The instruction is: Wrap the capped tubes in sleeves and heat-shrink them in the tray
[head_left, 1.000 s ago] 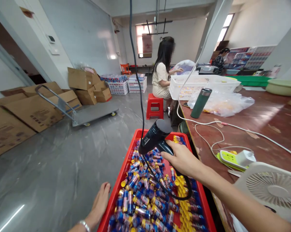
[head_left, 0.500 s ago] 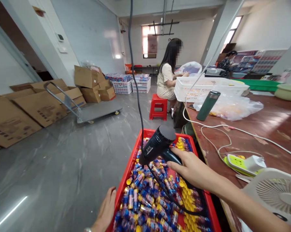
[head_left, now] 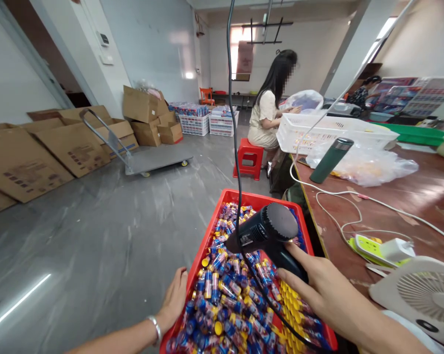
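Note:
My right hand (head_left: 317, 282) is wrapped round the handle of a black hair dryer (head_left: 268, 231). The dryer is over a red tray (head_left: 211, 223), its nozzle pointing left and its cord looping down across the tray. Many small clear tubes (head_left: 227, 285) with blue and yellow ends lie jumbled inside. Along the tray's right side, other tubes stand in neat rows with yellow caps (head_left: 293, 307) showing. My left hand (head_left: 173, 297), with a silver bracelet at the wrist, rests against the left rim, fingers stretched out and holding nothing that I can see.
On the right, a brown table (head_left: 384, 211) bears a green flask (head_left: 330, 160), a power strip (head_left: 367, 246), a fan (head_left: 421, 295) and a white basket (head_left: 310, 132). A co-worker sits on a red stool (head_left: 249, 157). A flat trolley (head_left: 159, 160) and cardboard boxes (head_left: 83, 150) stand left.
The view has shifted, moving the background slightly up. My right hand and the hair dryer appear further right and lower. My left hand sits higher beside the rim, with more forearm showing.

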Action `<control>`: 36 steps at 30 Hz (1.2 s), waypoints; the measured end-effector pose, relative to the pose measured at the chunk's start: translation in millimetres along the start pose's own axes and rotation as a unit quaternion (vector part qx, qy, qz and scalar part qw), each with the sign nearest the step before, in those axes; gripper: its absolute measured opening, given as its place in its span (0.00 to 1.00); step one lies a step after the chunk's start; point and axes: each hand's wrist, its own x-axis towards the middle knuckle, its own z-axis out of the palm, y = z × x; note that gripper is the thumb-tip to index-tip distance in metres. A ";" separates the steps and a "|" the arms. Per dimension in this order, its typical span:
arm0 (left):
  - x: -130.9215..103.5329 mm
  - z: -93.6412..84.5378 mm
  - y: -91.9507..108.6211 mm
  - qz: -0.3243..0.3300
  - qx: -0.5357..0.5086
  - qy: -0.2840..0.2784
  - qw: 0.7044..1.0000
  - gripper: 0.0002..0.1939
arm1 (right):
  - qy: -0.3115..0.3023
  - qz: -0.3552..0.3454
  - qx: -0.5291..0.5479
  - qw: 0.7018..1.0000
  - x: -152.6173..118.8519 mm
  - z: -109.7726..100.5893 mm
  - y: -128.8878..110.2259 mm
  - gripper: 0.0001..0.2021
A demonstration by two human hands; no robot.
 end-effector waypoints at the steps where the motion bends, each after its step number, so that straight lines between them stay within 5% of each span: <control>1: 0.7 -0.3 -0.4 0.001 0.000 -0.001 1.000 0.28 | 0.018 -0.002 -0.011 1.000 -7.2 2.7 0.0 0.24; 9: 17.1 -3.2 -1.1 0.026 0.018 -0.007 0.999 0.30 | 0.027 0.034 -0.016 0.999 -53.9 14.8 -1.3 0.23; 14: 10.3 -1.1 0.7 0.035 0.014 -0.020 0.999 0.31 | 0.062 0.098 -0.017 0.993 -41.3 20.2 -4.3 0.25; 20: 11.4 -0.5 -2.1 0.026 0.006 -0.015 1.000 0.31 | 0.118 0.132 -0.065 0.982 -25.9 21.9 18.8 0.26; 28: 20.1 1.9 -11.9 0.030 -0.007 -0.003 1.000 0.30 | 0.136 0.171 -0.035 0.975 -15.6 23.6 38.0 0.26; 36: 20.1 3.5 -10.6 0.015 0.006 -0.013 1.000 0.33 | 0.088 0.192 -0.026 0.977 -6.4 21.9 43.3 0.25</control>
